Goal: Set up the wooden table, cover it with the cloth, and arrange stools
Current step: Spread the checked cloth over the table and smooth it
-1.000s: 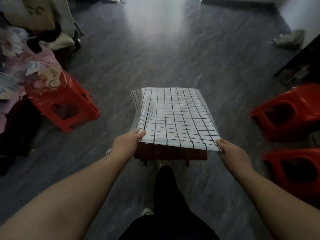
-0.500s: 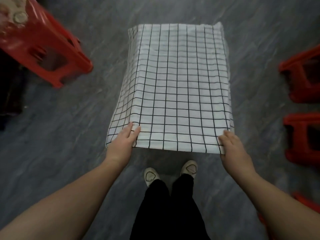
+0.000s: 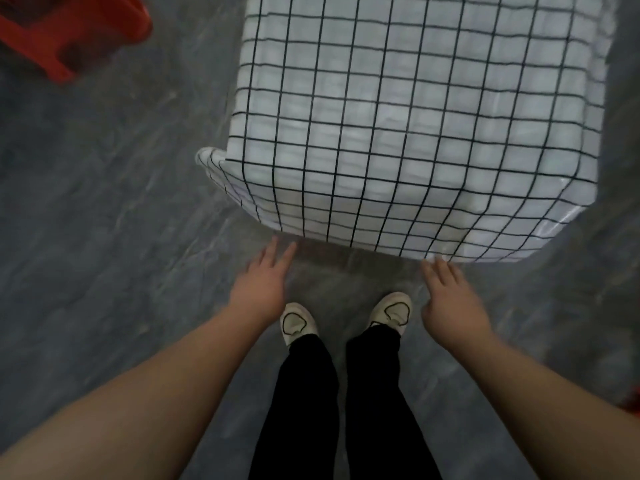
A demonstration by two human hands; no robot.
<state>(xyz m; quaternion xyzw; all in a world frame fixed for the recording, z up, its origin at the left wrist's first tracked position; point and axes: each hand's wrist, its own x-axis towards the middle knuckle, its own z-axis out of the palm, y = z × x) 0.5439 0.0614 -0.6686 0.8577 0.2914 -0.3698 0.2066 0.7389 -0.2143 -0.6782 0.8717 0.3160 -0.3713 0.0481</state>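
A white cloth with a black grid (image 3: 398,126) drapes over the low table, hiding all the wood. Its near edge hangs down over the front side, and a corner flap sticks out at the left. My left hand (image 3: 259,282) hovers just below that hanging edge, fingers spread, holding nothing. On the other side, my right hand (image 3: 450,299) has its fingers apart, the fingertips at or just under the cloth's lower right edge. A red plastic stool (image 3: 65,32) lies at the top left on the floor.
Grey stone-patterned floor (image 3: 104,220) surrounds the table. My legs in black trousers and two white shoes (image 3: 298,323) stand right in front of the table. A sliver of red shows at the right frame edge (image 3: 633,400).
Both hands let go of the cloth's near edge and drew back toward me. The cloth now hangs down over the table's front. The view tilted further down and closer.
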